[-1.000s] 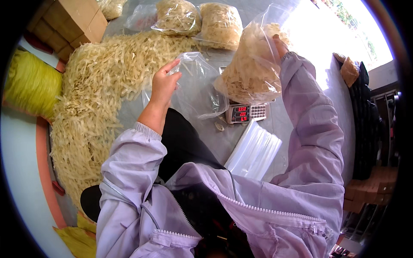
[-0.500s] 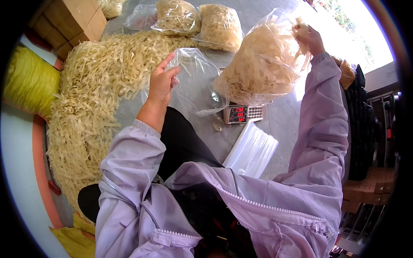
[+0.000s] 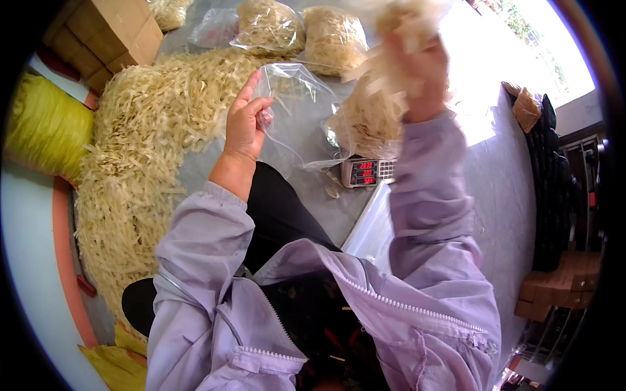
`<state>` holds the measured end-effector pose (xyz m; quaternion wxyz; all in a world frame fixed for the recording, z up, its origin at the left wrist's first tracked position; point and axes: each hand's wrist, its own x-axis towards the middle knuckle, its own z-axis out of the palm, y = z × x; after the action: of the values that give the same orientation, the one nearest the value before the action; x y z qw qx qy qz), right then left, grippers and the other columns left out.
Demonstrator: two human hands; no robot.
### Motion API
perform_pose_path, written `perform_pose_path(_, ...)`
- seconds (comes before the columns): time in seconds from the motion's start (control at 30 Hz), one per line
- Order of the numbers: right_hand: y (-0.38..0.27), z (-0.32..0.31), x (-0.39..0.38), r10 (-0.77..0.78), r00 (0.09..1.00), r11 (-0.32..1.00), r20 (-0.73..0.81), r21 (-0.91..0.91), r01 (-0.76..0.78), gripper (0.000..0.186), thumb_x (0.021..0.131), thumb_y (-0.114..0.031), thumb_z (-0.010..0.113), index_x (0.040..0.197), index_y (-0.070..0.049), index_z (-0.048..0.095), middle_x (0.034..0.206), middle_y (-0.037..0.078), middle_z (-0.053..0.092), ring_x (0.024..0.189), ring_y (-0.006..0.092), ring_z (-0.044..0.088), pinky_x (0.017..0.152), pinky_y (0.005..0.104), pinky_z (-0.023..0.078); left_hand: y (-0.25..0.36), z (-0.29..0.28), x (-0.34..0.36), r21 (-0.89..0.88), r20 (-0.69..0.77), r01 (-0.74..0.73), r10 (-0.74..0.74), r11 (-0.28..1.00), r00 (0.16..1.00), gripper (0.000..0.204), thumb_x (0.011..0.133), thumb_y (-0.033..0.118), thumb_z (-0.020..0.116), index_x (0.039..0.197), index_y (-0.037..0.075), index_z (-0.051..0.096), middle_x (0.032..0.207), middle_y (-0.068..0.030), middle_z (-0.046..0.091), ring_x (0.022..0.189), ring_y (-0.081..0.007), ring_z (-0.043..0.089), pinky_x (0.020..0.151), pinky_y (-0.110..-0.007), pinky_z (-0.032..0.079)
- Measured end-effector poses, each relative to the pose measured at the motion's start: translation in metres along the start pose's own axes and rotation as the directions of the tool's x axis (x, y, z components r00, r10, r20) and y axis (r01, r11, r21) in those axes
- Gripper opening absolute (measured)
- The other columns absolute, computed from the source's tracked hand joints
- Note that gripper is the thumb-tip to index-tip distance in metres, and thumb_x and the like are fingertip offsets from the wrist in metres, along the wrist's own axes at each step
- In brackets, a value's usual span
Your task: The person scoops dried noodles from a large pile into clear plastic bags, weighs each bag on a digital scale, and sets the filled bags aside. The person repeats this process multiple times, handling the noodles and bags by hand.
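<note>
1. Closest to me: a stack of flat clear bags (image 3: 370, 225) on the floor, partly hidden by my right sleeve.
2. Just past it, the scale (image 3: 368, 173), red display lit, keypad showing.
3. My left grip (image 3: 246, 127) has thumb and fingers pinching the edge of an empty clear bag (image 3: 300, 117). The bag spreads out to the right of my fingers.
4. The filled bag (image 3: 368, 120) is right behind the scale's keypad, between my two grips, its right side hidden by my right arm. Can't tell if it touches the empty one.
5. My right grip (image 3: 424, 78) is pretty blurry, but it's closed around a clump of pale strips (image 3: 407, 23) that pokes out past my fingers, up above the filled bag.
6. Off left, a big strip pile (image 3: 130, 156) runs toward two more packed bags (image 3: 334, 39) at the back.
</note>
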<state>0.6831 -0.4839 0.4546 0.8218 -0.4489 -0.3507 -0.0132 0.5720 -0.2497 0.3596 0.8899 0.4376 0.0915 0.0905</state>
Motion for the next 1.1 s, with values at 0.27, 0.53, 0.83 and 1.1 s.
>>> perform_pose_path(0.27, 0.112, 0.012, -0.086, 0.556, 0.825, 0.275, 0.103, -0.959, -0.066, 0.051, 0.072, -0.028, 0.072, 0.118, -0.011, 0.056, 0.103, 0.015, 0.061, 0.093, 0.0225, 0.060, 0.077, 0.0370, 0.049, 0.000, -0.006, 0.005, -0.196, -0.039, -0.039, 0.032, 0.980, 0.999, 0.068, 0.075, -0.009, 0.047, 0.140, 0.007, 0.032, 0.125, 0.0033, 0.045, 0.058, -0.0038, 0.039, 0.052, -0.018, 0.037)
perform_pose_path(0.53, -0.075, -0.105, 0.092, 0.230, 0.963, -0.165, -0.141, -0.981, -0.104, 0.031, 0.083, -0.008, 0.058, 0.114, -0.008, 0.059, 0.096, 0.006, 0.064, 0.082, 0.0174, 0.062, 0.082, 0.0314, 0.048, 0.000, -0.004, 0.010, -0.227, 0.039, 0.033, -0.024, 0.973, 0.999, 0.067, 0.075, -0.010, 0.045, 0.139, 0.007, 0.033, 0.144, 0.0051, 0.032, 0.058, -0.0027, 0.036, 0.053, -0.017, 0.036)
perform_pose_path(0.83, 0.037, -0.184, 0.060, 0.570, 0.718, -0.455, -0.399, -0.881, -0.128, 0.033, 0.085, -0.017, 0.052, 0.118, -0.011, 0.056, 0.100, 0.008, 0.063, 0.089, 0.0210, 0.060, 0.085, 0.0339, 0.046, -0.003, -0.001, 0.012, -0.181, 0.052, 0.073, -0.064, 0.981, 0.997, 0.063, 0.075, -0.009, 0.047, 0.136, 0.007, 0.039, 0.141, 0.0065, 0.036, 0.057, -0.0015, 0.035, 0.054, -0.016, 0.035)
perform_pose_path(1.1, 0.064, -0.186, 0.071, 0.549, 0.737, -0.420, -0.395, -0.892, -0.166, 0.037, 0.086, -0.026, 0.047, 0.121, -0.014, 0.053, 0.103, 0.010, 0.063, 0.095, 0.0243, 0.059, 0.087, 0.0362, 0.044, -0.005, 0.007, 0.010, -0.168, 0.074, 0.100, -0.088, 0.981, 0.993, 0.063, 0.075, -0.006, 0.048, 0.136, 0.006, 0.038, 0.137, 0.0039, 0.040, 0.060, -0.0012, 0.039, 0.052, -0.015, 0.035)
